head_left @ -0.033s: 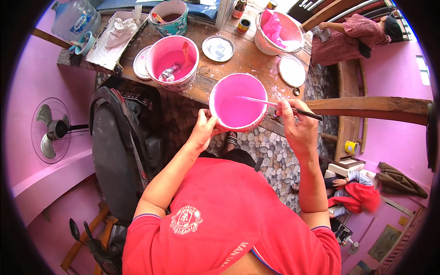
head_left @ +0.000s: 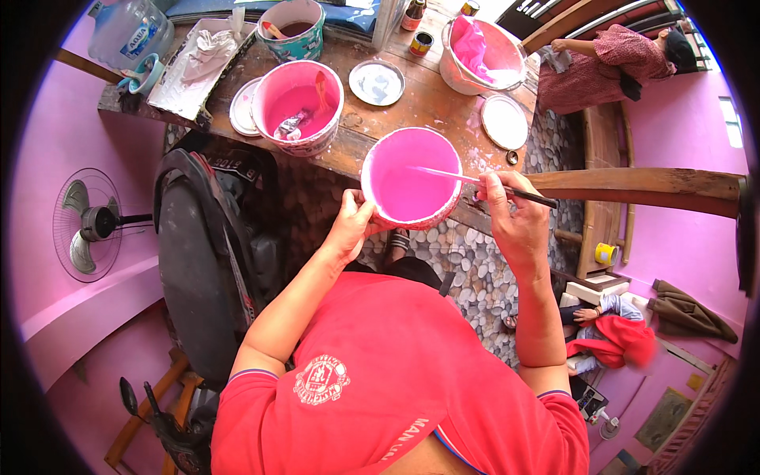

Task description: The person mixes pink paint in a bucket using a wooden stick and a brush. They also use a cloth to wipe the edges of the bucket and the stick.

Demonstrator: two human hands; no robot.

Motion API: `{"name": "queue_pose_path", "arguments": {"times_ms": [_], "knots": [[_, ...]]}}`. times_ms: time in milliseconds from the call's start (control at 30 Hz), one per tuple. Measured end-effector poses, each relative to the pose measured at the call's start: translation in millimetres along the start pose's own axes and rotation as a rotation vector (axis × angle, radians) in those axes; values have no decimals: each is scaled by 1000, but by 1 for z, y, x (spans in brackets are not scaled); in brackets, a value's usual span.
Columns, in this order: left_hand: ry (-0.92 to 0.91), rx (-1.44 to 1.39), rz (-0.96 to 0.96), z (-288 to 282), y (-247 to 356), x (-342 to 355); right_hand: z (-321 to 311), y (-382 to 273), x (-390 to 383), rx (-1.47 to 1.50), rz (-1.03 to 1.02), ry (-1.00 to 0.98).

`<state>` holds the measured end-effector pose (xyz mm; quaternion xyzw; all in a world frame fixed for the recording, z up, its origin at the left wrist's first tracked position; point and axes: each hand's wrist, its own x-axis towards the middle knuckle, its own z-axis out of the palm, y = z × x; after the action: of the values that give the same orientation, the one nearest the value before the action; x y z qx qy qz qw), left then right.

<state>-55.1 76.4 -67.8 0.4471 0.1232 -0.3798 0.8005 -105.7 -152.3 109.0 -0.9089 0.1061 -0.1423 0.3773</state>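
Note:
A bucket (head_left: 372,158) with bright pink paint inside is at the near edge of the wooden table. My left hand (head_left: 352,220) grips its near left side, with the thumb toward the rim and the other fingers partly hidden. In my right hand (head_left: 514,214) is a thin stick (head_left: 447,173), dark at the hand end and pink-coated along the rest. It reaches over the bucket's right rim, its tip down inside near the middle. I cannot tell how deep the tip sits in the paint. Just beyond stands a second bucket (head_left: 336,119) holding pink paint, an orange-handled brush and a crumpled silvery packet.
On the wooden table (head_left: 396,119) are round lids (head_left: 377,84), a teal bucket (head_left: 297,49), a bucket with pink cloth (head_left: 513,77), a small can (head_left: 421,43) and a white tray (head_left: 170,95). A motorbike (head_left: 198,261) stands left. Two other people are at the right.

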Motion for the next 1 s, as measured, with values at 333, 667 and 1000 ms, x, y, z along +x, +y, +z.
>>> {"name": "queue_pose_path", "arguments": {"times_ms": [333,667,1000], "knots": [[22,-9,-62,-1,9,-8,8,-4,2,-3,56,-74],[27,-8,23,-2,8,-10,27,8,1,-82,-84,-85],[81,198,275,-2,11,-4,36,11,-15,44,-127,-208]]}}
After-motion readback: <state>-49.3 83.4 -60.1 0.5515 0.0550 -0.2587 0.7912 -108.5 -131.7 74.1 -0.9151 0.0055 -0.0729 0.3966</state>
